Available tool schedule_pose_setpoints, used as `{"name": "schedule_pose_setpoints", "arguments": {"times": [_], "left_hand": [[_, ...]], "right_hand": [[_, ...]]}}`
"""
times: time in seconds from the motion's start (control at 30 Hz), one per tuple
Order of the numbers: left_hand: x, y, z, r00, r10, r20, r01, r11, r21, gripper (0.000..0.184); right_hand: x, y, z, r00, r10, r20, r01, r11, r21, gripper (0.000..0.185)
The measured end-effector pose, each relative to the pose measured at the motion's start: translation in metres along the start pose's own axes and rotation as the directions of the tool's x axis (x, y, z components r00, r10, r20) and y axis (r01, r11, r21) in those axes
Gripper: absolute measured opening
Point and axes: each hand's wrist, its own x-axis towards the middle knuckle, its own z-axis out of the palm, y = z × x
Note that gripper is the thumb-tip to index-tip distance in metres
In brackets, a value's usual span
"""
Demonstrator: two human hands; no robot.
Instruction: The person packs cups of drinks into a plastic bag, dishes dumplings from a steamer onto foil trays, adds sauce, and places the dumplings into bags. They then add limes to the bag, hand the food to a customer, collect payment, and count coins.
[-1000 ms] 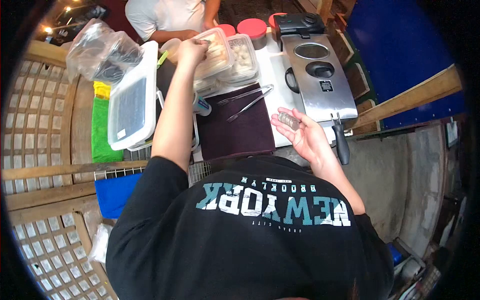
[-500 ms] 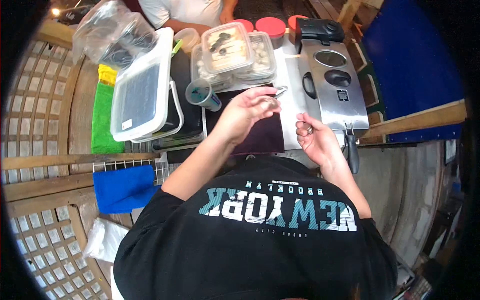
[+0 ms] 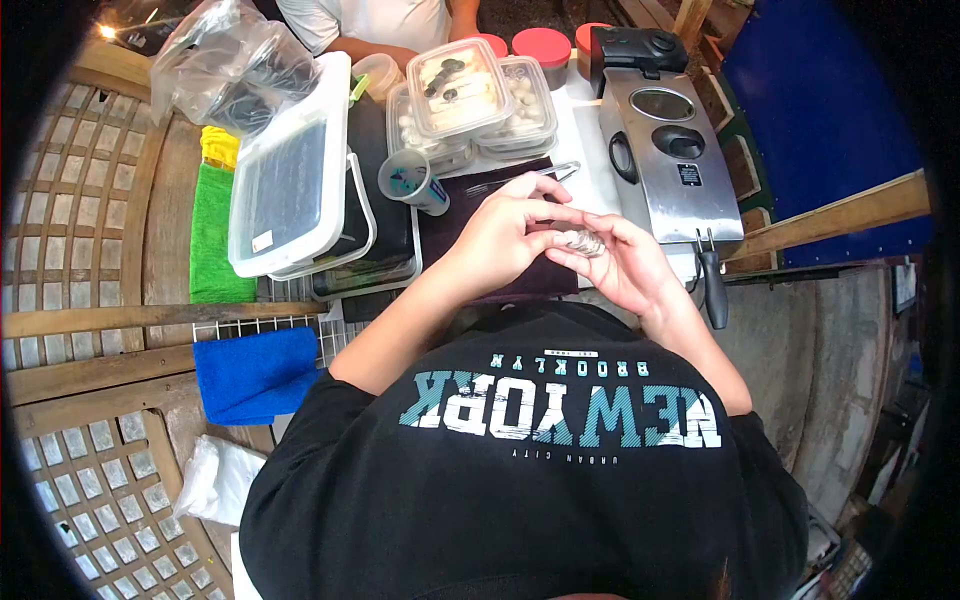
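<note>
My left hand point(image 3: 512, 228) and my right hand point(image 3: 637, 268) meet above a dark cloth point(image 3: 460, 220). A stack of silvery coins point(image 3: 584, 243) lies between them, gripped by the left fingertips and resting against the right fingers. The right palm faces up and is partly curled. Metal tongs point(image 3: 565, 172) lie on the cloth just beyond my hands. To the left of them stands a clear printed cup point(image 3: 413, 182).
Food containers point(image 3: 460, 88) are stacked ahead, near red-lidded jars point(image 3: 541, 46). A steel waffle-maker-like appliance point(image 3: 675, 150) with a black handle stands right. A white-rimmed bin point(image 3: 290, 190) is left. Across the table is another person point(image 3: 370, 25).
My hands have come together; the right moved left toward the left hand. Coins held separately in each hand now form one stack between them. The tongs are more visible.
</note>
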Motion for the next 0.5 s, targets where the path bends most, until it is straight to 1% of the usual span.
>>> {"name": "schedule_pose_setpoints", "arguments": {"times": [0.03, 0.13, 0.17, 0.23, 0.27, 0.33, 0.5], "left_hand": [[-0.001, 0.001, 0.002, 1.000, -0.006, -0.029, 0.004, 0.998, -0.070, 0.018], [-0.003, 0.007, -0.002, 0.985, -0.168, -0.042, 0.154, 0.959, -0.237, 0.018], [-0.005, 0.008, 0.000, 0.985, -0.086, -0.147, 0.065, 0.987, -0.146, 0.017], [-0.007, 0.013, -0.002, 0.988, -0.087, -0.127, 0.079, 0.994, -0.069, 0.017], [-0.008, 0.016, -0.002, 0.989, -0.089, -0.117, 0.086, 0.996, -0.030, 0.017], [-0.008, 0.019, 0.001, 0.988, -0.069, -0.140, 0.067, 0.998, -0.012, 0.016], [-0.010, 0.022, 0.004, 0.986, -0.063, -0.152, 0.068, 0.997, 0.026, 0.017]], "right_hand": [[-0.001, 0.000, 0.000, 1.000, 0.001, 0.003, -0.001, 1.000, 0.016, 0.041], [-0.007, 0.001, 0.014, 0.998, 0.010, -0.055, -0.003, 0.993, 0.119, 0.048], [-0.009, 0.001, 0.019, 0.998, 0.001, -0.066, 0.008, 0.992, 0.128, 0.051], [-0.011, 0.001, 0.026, 0.996, -0.014, -0.091, 0.027, 0.989, 0.145, 0.056], [-0.013, 0.000, 0.025, 0.998, -0.014, -0.053, 0.022, 0.989, 0.146, 0.058], [-0.017, -0.001, 0.022, 1.000, -0.015, 0.023, 0.012, 0.989, 0.148, 0.063], [-0.025, 0.001, 0.034, 0.999, -0.018, -0.039, 0.024, 0.988, 0.150, 0.060]]}}
